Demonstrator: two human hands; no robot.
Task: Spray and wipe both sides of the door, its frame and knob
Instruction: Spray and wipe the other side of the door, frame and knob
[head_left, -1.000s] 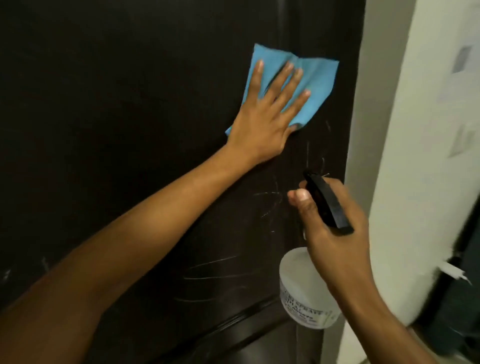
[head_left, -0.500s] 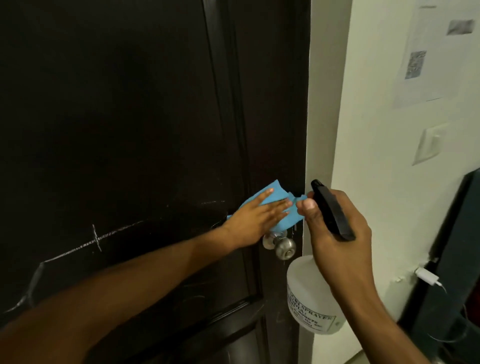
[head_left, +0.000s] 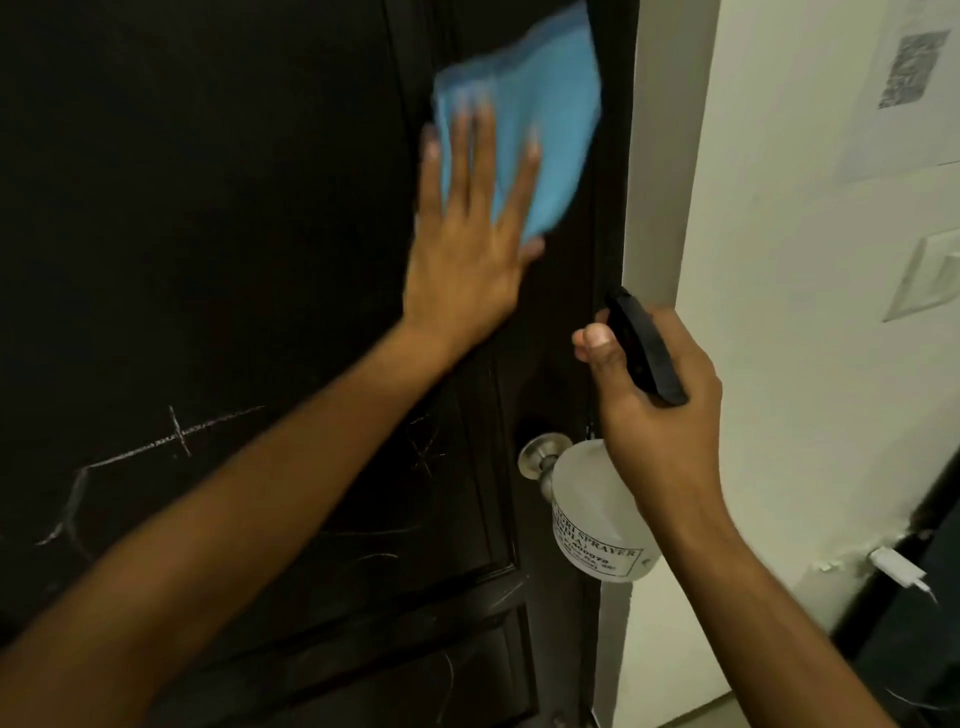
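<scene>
Dark door (head_left: 234, 234), panelled, pale scratch marks on lower left; metal knob (head_left: 540, 457) near its right edge. Your left hand (head_left: 467, 260) presses blue cloth (head_left: 524, 124) flat on door above knob, fingers (head_left: 470, 156) straight, spread apart; cloth blurred. Your right hand (head_left: 660, 410) grips spray bottle (head_left: 597, 525) by neck, fingers curled round black trigger head (head_left: 644, 353); translucent body, contents not discernible. Pale wall (head_left: 779, 364) right.

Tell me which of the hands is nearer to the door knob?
The right hand, gripping the spray bottle just up-right of the door knob. The left hand presses the blue cloth well above.
</scene>
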